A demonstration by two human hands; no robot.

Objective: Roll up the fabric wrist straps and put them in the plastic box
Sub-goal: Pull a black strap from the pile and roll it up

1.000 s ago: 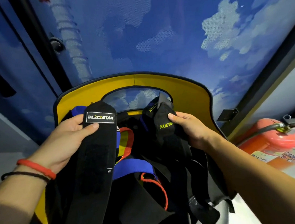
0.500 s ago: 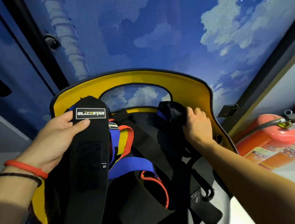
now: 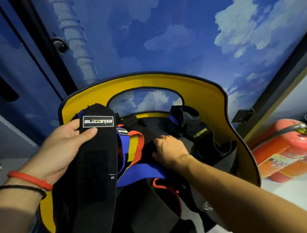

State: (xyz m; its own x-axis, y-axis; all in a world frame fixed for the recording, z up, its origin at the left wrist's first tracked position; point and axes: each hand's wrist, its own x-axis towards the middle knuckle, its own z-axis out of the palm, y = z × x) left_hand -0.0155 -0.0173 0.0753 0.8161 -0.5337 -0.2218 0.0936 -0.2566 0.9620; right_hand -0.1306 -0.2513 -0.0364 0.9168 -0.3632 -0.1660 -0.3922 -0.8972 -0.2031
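Note:
My left hand [image 3: 62, 148] holds a long black wrist strap [image 3: 97, 171] with a white BLIZZSTAR label, thumb pressed under the label; the strap hangs down toward me. My right hand [image 3: 170, 150] has its fingers curled on black fabric [image 3: 148, 143] in the middle of a pile of straps. In the pile lie a blue strap [image 3: 141, 173], a red-edged yellow and blue strap [image 3: 133, 147] and a black XUEYING strap [image 3: 201, 137] at the right. The pile sits in a yellow-lined holder with a black rim [image 3: 210, 96]. No plastic box is in view.
Red fire extinguishers [image 3: 288, 151] lie at the right on a pale floor. A blue wall with a cloud print [image 3: 163, 36] stands behind the holder. A dark door frame [image 3: 46, 50] runs down the left.
My right hand let go of the XUEYING strap at the pile's far right, then moved left and nearer to the black fabric in the middle. My left hand kept its hold on the BLIZZSTAR strap.

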